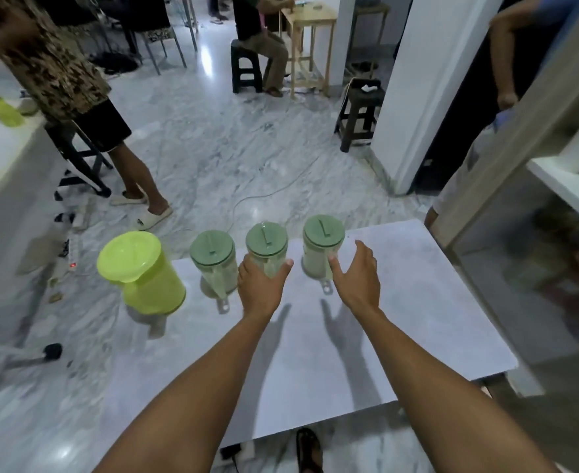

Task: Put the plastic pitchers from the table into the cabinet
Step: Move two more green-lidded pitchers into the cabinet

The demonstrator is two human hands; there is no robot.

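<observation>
Along the far edge of the grey table (417, 319), four pitchers are lined up within reach: a lime-yellow pitcher (144, 274), then three green-lidded ones. The middle green-lidded pitcher (266, 242) is wrapped by the left hand (260, 285); the right hand (356, 278), spread wide, is touching the rightmost pitcher (322, 247). The open cabinet (567, 186) is seen at right, its route unobstructed.
</observation>
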